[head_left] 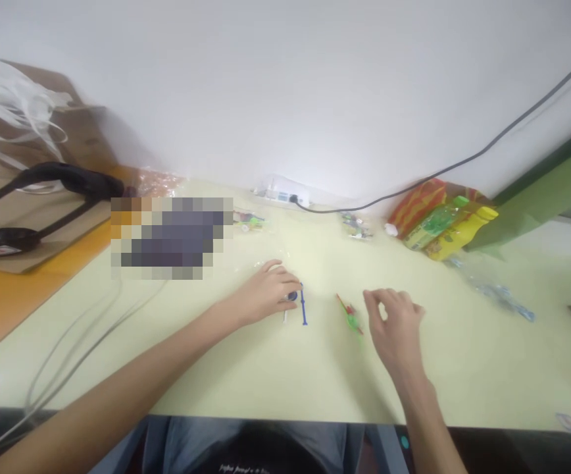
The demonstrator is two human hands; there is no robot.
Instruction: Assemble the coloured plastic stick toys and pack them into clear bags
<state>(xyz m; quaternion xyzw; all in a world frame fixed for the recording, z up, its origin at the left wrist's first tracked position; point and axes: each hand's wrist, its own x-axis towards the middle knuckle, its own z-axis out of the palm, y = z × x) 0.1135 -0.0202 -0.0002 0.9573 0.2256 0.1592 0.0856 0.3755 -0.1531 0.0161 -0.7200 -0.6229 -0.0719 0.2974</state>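
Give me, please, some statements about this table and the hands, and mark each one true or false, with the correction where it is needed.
1. The red and green piece is between the left hand and the right hand. True.
2. The blue stick is nearest to the right hand. False: the blue stick is beside the left hand.
3. A dark cable runs in front of the wall to the white power strip. True.
4. The white power strip is at the near edge of the table. False: it is at the far side, by the wall.
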